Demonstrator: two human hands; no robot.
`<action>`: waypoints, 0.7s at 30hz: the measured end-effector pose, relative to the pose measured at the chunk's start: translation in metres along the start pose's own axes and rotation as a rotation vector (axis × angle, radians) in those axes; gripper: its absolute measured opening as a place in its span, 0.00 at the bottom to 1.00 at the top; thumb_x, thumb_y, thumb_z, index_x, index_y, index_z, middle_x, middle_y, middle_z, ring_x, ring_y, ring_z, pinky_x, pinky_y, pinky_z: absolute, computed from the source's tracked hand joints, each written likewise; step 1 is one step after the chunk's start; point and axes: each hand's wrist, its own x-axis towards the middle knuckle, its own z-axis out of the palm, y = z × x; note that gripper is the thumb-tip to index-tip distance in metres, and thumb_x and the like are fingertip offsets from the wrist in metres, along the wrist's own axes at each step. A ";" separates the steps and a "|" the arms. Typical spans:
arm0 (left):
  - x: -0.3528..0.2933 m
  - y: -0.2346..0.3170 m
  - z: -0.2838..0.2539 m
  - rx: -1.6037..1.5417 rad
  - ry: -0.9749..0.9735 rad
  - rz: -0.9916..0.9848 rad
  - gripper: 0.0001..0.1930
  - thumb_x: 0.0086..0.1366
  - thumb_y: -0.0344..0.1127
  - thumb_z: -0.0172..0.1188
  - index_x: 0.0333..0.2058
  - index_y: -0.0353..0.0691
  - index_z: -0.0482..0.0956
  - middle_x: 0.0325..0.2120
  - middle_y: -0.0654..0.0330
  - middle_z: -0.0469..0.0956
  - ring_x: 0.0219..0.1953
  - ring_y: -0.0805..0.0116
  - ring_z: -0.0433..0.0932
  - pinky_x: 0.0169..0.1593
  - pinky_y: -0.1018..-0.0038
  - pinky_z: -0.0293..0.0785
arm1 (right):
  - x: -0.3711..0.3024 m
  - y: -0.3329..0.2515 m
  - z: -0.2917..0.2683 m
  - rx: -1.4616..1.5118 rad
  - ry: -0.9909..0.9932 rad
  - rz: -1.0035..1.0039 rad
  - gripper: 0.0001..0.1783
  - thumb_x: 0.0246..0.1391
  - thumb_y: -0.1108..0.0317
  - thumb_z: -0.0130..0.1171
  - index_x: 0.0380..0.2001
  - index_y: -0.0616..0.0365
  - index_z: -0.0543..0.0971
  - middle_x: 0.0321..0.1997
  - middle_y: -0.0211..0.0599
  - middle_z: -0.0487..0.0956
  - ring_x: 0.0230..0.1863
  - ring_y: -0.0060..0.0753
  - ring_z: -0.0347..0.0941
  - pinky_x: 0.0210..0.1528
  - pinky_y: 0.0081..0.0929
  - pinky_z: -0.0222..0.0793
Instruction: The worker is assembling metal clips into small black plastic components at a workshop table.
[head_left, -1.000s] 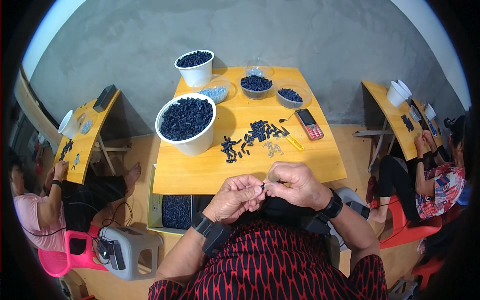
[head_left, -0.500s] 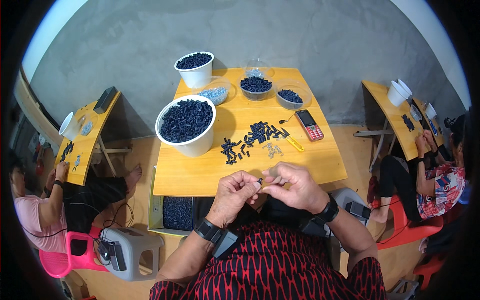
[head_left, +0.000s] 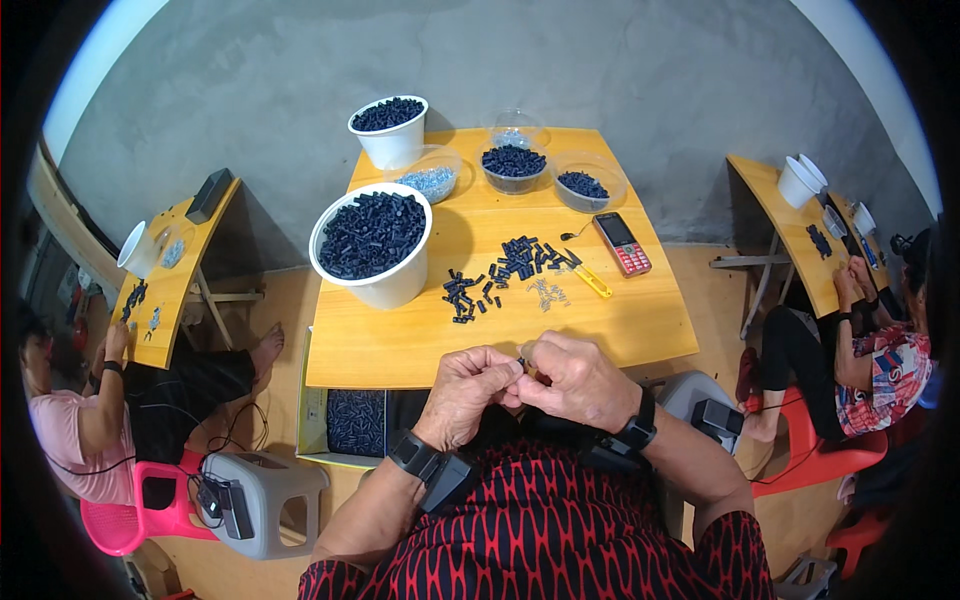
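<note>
Close together at the table's front edge, both my hands are closed. My left hand point(head_left: 468, 392) pinches a small black plastic part point(head_left: 521, 362) between thumb and forefinger. Against it, my right hand point(head_left: 582, 380) has its fingers curled and pinched; what lies in them, if anything, is hidden. Beyond the hands, black tube-like plastic pieces point(head_left: 518, 258) lie loose on the wooden table point(head_left: 400, 350). Beside them is a scatter of small silvery metal pieces point(head_left: 547, 292).
A large white bucket point(head_left: 385, 288) of black pieces stands at left, a second bucket point(head_left: 395, 148) behind it. Clear tubs point(head_left: 515, 183) hold small parts. A yellow cutter point(head_left: 594, 282) and a red phone point(head_left: 622, 243) lie at right. Other people work at side tables.
My right hand has closed from spread, blurred fingers and come in against the left hand at the small black part. My left hand keeps its pinch.
</note>
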 end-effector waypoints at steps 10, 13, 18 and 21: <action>0.000 -0.001 0.002 0.051 0.012 0.164 0.04 0.67 0.25 0.61 0.31 0.33 0.81 0.25 0.61 0.81 0.27 0.77 0.78 0.33 0.79 0.77 | -0.002 0.010 0.014 -0.084 0.018 -0.088 0.12 0.49 0.71 0.68 0.36 0.65 0.79 0.26 0.42 0.75 0.26 0.45 0.76 0.29 0.37 0.74; 0.003 0.001 -0.003 0.032 -0.006 0.142 0.03 0.66 0.24 0.61 0.32 0.33 0.81 0.25 0.60 0.81 0.26 0.75 0.79 0.33 0.78 0.78 | 0.002 0.007 0.017 0.000 0.076 -0.065 0.10 0.50 0.70 0.67 0.28 0.63 0.76 0.27 0.46 0.75 0.26 0.48 0.75 0.28 0.38 0.72; 0.011 0.031 -0.035 0.202 0.380 0.449 0.05 0.66 0.28 0.56 0.31 0.37 0.80 0.24 0.62 0.79 0.23 0.76 0.76 0.29 0.76 0.77 | 0.027 0.041 0.009 0.180 -0.042 0.166 0.10 0.51 0.70 0.66 0.31 0.67 0.78 0.31 0.49 0.78 0.31 0.53 0.77 0.33 0.39 0.73; 0.004 0.066 -0.097 0.245 0.783 0.810 0.03 0.67 0.30 0.60 0.34 0.40 0.80 0.25 0.67 0.77 0.23 0.81 0.74 0.27 0.81 0.75 | 0.050 0.059 0.015 -0.031 0.017 0.125 0.09 0.55 0.72 0.62 0.39 0.64 0.81 0.32 0.47 0.76 0.33 0.50 0.76 0.37 0.39 0.72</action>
